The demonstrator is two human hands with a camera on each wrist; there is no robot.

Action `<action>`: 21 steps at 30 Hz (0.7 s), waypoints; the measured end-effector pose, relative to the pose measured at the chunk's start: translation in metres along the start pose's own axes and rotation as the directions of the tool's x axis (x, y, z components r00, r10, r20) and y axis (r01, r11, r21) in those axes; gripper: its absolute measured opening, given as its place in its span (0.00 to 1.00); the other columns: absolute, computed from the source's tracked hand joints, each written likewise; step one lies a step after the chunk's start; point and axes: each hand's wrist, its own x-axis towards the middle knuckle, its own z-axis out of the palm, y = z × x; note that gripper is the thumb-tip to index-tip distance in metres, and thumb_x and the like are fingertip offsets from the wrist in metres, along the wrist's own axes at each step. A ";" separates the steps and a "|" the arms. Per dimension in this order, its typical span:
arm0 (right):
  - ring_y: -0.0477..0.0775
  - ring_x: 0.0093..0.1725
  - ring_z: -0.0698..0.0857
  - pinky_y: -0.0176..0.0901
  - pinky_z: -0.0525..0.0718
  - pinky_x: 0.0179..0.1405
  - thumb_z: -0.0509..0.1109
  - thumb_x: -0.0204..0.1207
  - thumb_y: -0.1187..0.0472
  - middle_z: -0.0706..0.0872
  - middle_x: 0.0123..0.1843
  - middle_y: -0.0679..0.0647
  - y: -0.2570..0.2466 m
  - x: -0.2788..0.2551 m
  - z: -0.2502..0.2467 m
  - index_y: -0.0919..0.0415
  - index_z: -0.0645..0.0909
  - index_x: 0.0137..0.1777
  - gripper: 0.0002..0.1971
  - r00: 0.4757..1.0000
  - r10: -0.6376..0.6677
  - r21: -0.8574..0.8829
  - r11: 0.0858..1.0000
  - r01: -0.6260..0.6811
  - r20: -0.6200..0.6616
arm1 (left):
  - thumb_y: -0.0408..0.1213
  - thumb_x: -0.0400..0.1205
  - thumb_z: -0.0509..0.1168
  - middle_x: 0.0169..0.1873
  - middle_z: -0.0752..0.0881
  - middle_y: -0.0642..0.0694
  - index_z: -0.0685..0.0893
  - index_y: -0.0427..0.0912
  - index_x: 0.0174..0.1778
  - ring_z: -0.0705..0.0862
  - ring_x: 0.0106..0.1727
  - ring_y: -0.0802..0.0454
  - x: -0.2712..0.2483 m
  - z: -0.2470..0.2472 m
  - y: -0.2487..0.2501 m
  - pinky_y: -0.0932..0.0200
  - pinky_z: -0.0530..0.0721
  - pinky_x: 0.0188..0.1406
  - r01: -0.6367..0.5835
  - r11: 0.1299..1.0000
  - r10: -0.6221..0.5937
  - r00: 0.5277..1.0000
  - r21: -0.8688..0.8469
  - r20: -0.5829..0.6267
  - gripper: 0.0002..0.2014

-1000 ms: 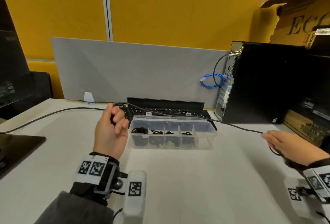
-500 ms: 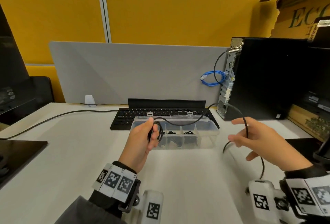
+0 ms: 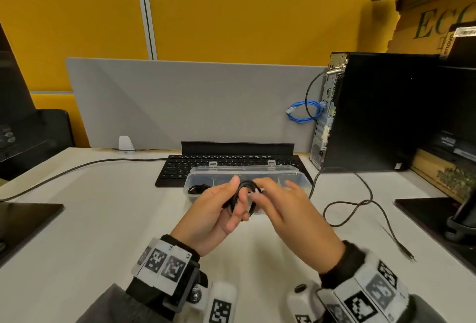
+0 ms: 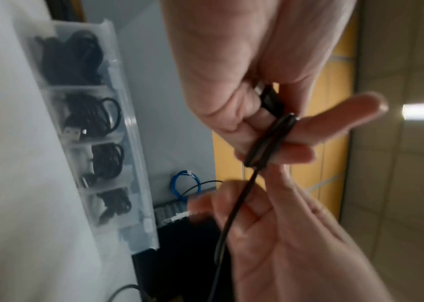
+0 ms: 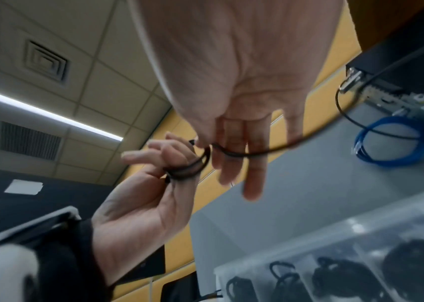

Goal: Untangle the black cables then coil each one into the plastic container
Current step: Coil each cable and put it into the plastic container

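A black cable [image 3: 244,185] is wound in a small coil [image 4: 270,141] around the fingers of my left hand [image 3: 213,209], which grips it in front of the plastic container [image 3: 244,170]. My right hand [image 3: 283,209] touches the coil and pinches the cable [image 5: 234,153] between thumb and forefinger, other fingers extended. The loose tail [image 3: 360,204] trails right over the desk to its plug end [image 3: 409,255]. The clear container [image 4: 133,143] has several compartments holding coiled black cables [image 4: 89,114]; its rightmost compartment looks empty.
A black keyboard [image 3: 206,165] lies behind the container. A black computer tower [image 3: 373,111] with a blue cable loop [image 3: 304,111] stands at the right. Monitor bases sit at the left [image 3: 25,214] and right [image 3: 438,214]. A grey cable [image 3: 77,165] crosses the left desk.
My right hand came in from the far right to meet the left hand. Both moved to the front of the container, and the cable's slack now lies on the desk at the right.
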 end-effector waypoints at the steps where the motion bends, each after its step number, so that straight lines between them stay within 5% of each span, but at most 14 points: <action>1: 0.38 0.42 0.82 0.34 0.74 0.53 0.49 0.83 0.44 0.84 0.37 0.35 -0.002 0.001 0.002 0.42 0.73 0.51 0.12 1.000 0.007 0.133 0.991 -0.006 -0.008 | 0.46 0.72 0.62 0.15 0.76 0.49 0.83 0.37 0.27 0.72 0.14 0.58 -0.002 0.001 0.002 0.65 0.81 0.25 0.008 0.996 -0.008 1.000 -0.092 -0.004 0.15; 3: 0.38 0.33 0.78 0.30 0.72 0.36 0.52 0.84 0.52 0.79 0.30 0.31 -0.005 0.004 0.002 0.41 0.71 0.43 0.09 1.000 0.018 0.336 0.942 -0.016 -0.001 | 0.46 0.65 0.66 0.16 0.77 0.48 0.86 0.38 0.24 0.76 0.15 0.58 -0.003 0.000 0.004 0.65 0.82 0.24 0.006 0.982 -0.006 1.000 -0.187 -0.004 0.14; 5: 0.37 0.33 0.76 0.29 0.70 0.35 0.52 0.82 0.51 0.78 0.31 0.30 -0.007 0.004 -0.002 0.41 0.73 0.45 0.09 0.999 0.000 0.428 0.904 -0.015 0.036 | 0.47 0.67 0.64 0.18 0.81 0.47 0.89 0.37 0.26 0.80 0.17 0.58 -0.004 -0.002 0.005 0.65 0.84 0.25 -0.020 0.978 0.023 1.000 -0.210 0.010 0.16; 8: 0.36 0.36 0.78 0.31 0.72 0.37 0.50 0.84 0.50 0.80 0.34 0.29 -0.005 0.000 0.001 0.45 0.75 0.55 0.11 0.978 -0.075 0.216 0.976 0.032 0.197 | 0.43 0.75 0.57 0.29 0.89 0.42 0.91 0.34 0.36 0.89 0.29 0.55 0.000 -0.004 0.006 0.63 0.88 0.36 -0.112 0.962 0.109 0.994 -0.249 -0.025 0.21; 10: 0.45 0.44 0.83 0.45 0.80 0.45 0.48 0.85 0.46 0.85 0.46 0.39 -0.005 -0.007 0.006 0.44 0.73 0.62 0.15 0.951 -0.110 -0.017 0.993 0.120 0.290 | 0.40 0.80 0.54 0.40 0.91 0.37 0.89 0.32 0.45 0.91 0.41 0.50 0.003 -0.004 0.006 0.62 0.88 0.43 -0.151 0.961 0.143 0.988 -0.230 -0.051 0.20; 13: 0.53 0.51 0.83 0.50 0.80 0.48 0.47 0.84 0.44 0.86 0.52 0.47 -0.010 -0.015 0.003 0.45 0.74 0.60 0.17 0.932 -0.143 -0.156 0.967 0.204 0.334 | 0.37 0.87 0.48 0.48 0.90 0.38 0.81 0.33 0.57 0.89 0.52 0.48 0.009 -0.009 0.003 0.63 0.85 0.53 -0.197 0.980 0.198 0.977 0.023 -0.084 0.17; 15: 0.48 0.51 0.83 0.41 0.76 0.41 0.49 0.84 0.44 0.85 0.52 0.43 -0.015 -0.012 -0.012 0.45 0.78 0.55 0.16 0.963 -0.168 -0.164 0.965 0.204 0.211 | 0.36 0.87 0.49 0.47 0.91 0.39 0.81 0.35 0.57 0.89 0.52 0.50 0.010 -0.014 0.001 0.63 0.84 0.53 -0.172 0.953 0.203 0.973 0.248 -0.107 0.16; 18: 0.40 0.38 0.81 0.29 0.72 0.31 0.49 0.76 0.38 0.84 0.39 0.39 -0.009 0.004 -0.033 0.44 0.83 0.44 0.22 0.982 -0.172 -0.220 0.963 0.153 -0.072 | 0.40 0.88 0.49 0.43 0.91 0.39 0.84 0.32 0.54 0.90 0.46 0.49 0.005 -0.011 -0.003 0.65 0.81 0.47 -0.035 0.861 0.033 0.999 0.508 0.013 0.20; 21: 0.38 0.34 0.80 0.32 0.79 0.30 0.56 0.73 0.37 0.84 0.34 0.39 0.006 0.017 -0.033 0.44 0.84 0.40 0.18 0.948 -0.206 -0.223 0.963 0.152 -0.242 | 0.46 0.88 0.44 0.37 0.88 0.37 0.84 0.30 0.49 0.87 0.34 0.46 0.000 -0.005 -0.002 0.64 0.80 0.41 0.015 0.858 -0.103 0.984 0.514 0.143 0.28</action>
